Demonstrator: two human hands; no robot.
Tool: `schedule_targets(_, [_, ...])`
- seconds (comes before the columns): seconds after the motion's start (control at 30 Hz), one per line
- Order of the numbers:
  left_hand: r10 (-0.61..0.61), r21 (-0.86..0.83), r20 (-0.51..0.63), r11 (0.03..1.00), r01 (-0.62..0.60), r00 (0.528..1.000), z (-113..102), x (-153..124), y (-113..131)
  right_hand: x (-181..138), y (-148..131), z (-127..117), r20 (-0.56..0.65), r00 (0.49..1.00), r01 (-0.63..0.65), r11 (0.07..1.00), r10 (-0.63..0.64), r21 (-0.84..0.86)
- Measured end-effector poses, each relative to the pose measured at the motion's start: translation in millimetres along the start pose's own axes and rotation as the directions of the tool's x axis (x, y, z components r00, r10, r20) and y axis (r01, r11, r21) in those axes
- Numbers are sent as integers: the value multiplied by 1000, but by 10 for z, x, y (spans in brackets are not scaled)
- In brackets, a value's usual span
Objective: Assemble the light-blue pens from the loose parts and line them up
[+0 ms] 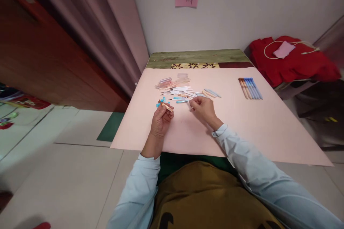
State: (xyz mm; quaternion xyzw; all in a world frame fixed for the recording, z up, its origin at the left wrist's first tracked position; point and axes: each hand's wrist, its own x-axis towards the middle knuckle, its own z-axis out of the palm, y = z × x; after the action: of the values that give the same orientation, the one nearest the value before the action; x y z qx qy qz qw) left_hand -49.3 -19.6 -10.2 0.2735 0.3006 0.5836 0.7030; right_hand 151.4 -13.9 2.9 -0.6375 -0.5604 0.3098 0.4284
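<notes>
My left hand (160,121) is closed around a short tan-and-brown pen part (168,107), held just above the table. Beside its fingertips lie small bright blue and brown pen pieces (163,100). My right hand (204,108) is pinched at the near right edge of a heap of white pen refills (181,89); whatever its fingertips hold is too small to make out. Blue-ended pieces (180,100) lie between the two hands. Behind my right hand are loose tan and light blue pen barrels (211,93).
Clear and pinkish slim parts (165,83) lie behind the refills. Assembled-looking brown and blue pens (250,88) form a row at the right on the pink table cover (268,128). A red cloth (292,62) with a white cable is beyond the table's right side; a curtain hangs left.
</notes>
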Motion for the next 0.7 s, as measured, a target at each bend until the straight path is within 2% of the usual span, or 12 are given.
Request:
schedule_targets(0.1, [-45, 63, -17, 997, 46, 999, 204, 18, -76, 78, 103, -115, 0, 999, -49, 964, 51, 261])
schedule_targets(0.17, [-66, 79, -10, 995, 66, 998, 381, 66, -166, 144, 137, -173, -24, 999, -37, 946, 47, 321])
schedule_targets(0.33, [-12, 54, 38, 998, 10, 999, 730, 300, -427, 245, 168, -239, -71, 997, 55, 931, -31, 362])
schedule_targets(0.5, [-20, 16, 62, 1000, 19, 998, 796, 480, -573, 233, 241, -204, -79, 995, 82, 941, -59, 330])
schedule_targets(0.7, [-4, -60, 24, 998, 5, 1000, 747, 562, -593, 287, 221, -208, -70, 995, 99, 908, -77, 407])
